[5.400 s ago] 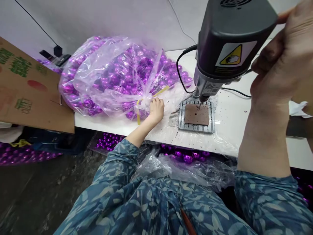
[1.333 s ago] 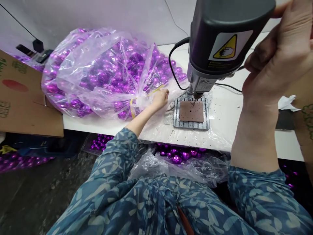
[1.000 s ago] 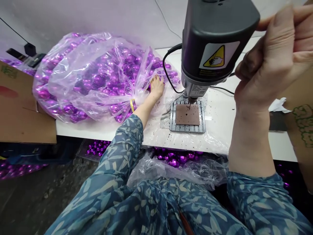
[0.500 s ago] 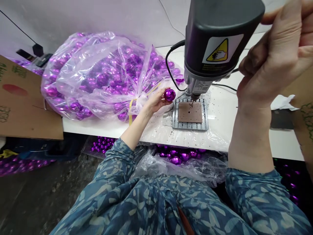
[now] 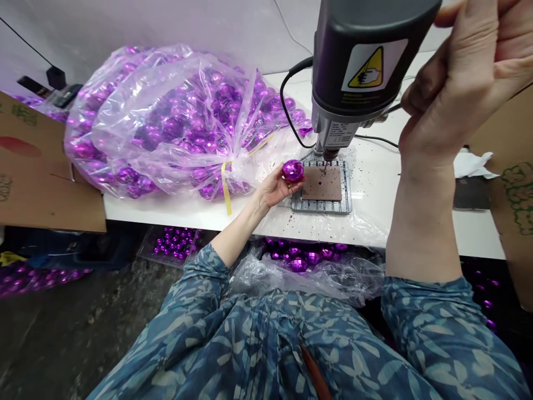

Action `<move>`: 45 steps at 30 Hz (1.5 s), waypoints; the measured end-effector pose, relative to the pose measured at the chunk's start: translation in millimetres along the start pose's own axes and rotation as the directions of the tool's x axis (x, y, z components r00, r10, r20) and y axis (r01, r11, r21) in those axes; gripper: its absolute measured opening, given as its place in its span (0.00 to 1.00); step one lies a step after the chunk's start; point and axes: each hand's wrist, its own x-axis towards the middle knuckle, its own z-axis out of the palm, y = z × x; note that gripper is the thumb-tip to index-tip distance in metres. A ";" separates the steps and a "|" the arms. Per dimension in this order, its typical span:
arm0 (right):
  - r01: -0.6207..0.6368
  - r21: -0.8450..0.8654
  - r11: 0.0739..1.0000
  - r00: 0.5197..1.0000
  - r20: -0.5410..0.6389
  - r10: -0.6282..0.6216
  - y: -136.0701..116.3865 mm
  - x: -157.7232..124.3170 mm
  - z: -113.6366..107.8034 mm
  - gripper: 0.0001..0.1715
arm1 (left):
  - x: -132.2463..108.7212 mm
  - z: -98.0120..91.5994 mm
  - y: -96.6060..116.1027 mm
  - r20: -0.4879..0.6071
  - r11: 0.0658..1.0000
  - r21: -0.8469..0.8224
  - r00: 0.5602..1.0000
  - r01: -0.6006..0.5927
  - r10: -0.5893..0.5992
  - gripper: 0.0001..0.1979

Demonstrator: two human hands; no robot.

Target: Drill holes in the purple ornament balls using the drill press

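My left hand is closed on a shiny purple faceted ball, just left of the drill press base. My right hand is raised at the upper right with its fingers curled. A thin metal lever at the side of the drill press runs into that hand. The chuck with its drill bit points down over a brown board with a small dark hole. The board lies on the slotted metal base, with dark shavings scattered about.
A large clear bag of purple balls, tied with a yellow strip, fills the table's left. More purple balls lie in a plastic-lined container below the front edge. Cardboard boxes flank the table. A black cable loops beside the drill press.
My left hand has moved slightly right and down with the purple ball, closer to the board. My right hand stays closed at the lever. The whole view has shifted a little.
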 end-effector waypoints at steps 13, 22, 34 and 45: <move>0.074 -0.088 0.993 0.996 -0.041 -0.078 1.8 -1.6 3.7 0.33 | 40.7 -11.8 -36.0 0.250 0.611 0.576 0.828 -0.543 0.501 0.26; 0.104 -0.210 0.972 0.993 -0.035 -0.114 8.0 1.2 1.4 0.34 | 55.9 0.7 -42.3 0.350 0.384 0.709 0.768 -0.592 0.537 0.28; 0.064 -0.146 0.987 0.997 -0.021 -0.068 0.5 -0.5 1.5 0.37 | 49.8 -0.2 -40.7 0.488 0.260 0.667 0.673 -0.698 0.555 0.28; 0.111 -0.134 0.985 0.992 -0.040 -0.117 -2.0 -6.8 2.1 0.35 | 67.3 -2.2 -66.4 0.538 0.423 0.547 0.691 -0.722 0.483 0.36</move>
